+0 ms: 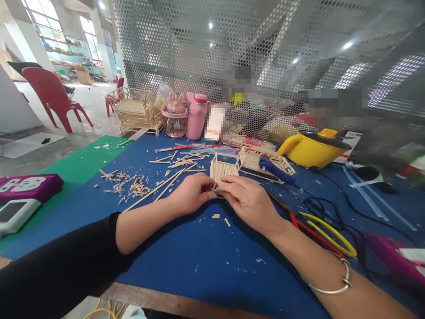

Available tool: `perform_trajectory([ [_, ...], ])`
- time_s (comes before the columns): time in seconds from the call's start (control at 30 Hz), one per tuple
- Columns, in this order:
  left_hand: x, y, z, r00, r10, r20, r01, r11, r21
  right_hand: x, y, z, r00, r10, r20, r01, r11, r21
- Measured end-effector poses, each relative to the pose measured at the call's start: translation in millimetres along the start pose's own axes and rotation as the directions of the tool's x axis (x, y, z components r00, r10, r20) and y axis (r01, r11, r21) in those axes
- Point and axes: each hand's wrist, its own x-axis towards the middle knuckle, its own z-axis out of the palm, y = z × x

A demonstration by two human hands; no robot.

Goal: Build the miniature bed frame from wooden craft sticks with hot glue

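My left hand [192, 191] and my right hand [247, 199] meet at the near edge of a small model made of thin wooden sticks [226, 167]. Both hands are closed, their fingertips pinching its front edge from either side. Whatever small piece sits between the fingertips is hidden. Just behind it lies a second stick-built piece with railings [250, 161], with a blue hot glue gun [275, 169] resting on it. Short stick offcuts [216, 216] lie on the blue mat in front of my hands.
Loose sticks [175, 177] and a heap of offcuts [134, 184] lie left. Scissors [320, 235] and black cables [327, 206] are at right. A yellow pot [317, 148], pink bottle [196, 116], pink jug [175, 119] and larger stick model [136, 108] stand before a perforated metal screen [186, 48].
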Motion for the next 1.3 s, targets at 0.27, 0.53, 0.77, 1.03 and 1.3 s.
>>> perform_trajectory([
  [0.27,-14.4,15.1,0.9,0.997,0.067,-0.038,-0.066,0.997,0.028,-12.3,-3.2,-23.4,0.953,0.183,-0.242,-0.169,0.983,0.076],
  [0.53,-20.1,25.9,-1.4,0.987,0.063,-0.145,-0.065,0.998,-0.01,-13.8,-6.5,-22.2,0.956,0.178,-0.232,-0.154,0.981,0.118],
  [0.77,-20.1,22.8,0.6,0.979,-0.059,-0.193,0.044,0.996,-0.079,-14.8,-8.3,-16.6,0.964,0.186,-0.191,-0.162,0.977,0.136],
  [1.03,-23.0,29.0,-0.5,0.973,-0.092,-0.213,0.028,0.957,-0.289,-9.5,-17.8,-22.2,0.939,0.252,-0.236,-0.21,0.959,0.188],
  [1.3,-26.4,31.7,4.5,0.988,-0.082,-0.13,0.021,0.909,-0.416,-4.4,-19.5,-31.9,0.949,0.156,-0.275,-0.14,0.987,0.076],
])
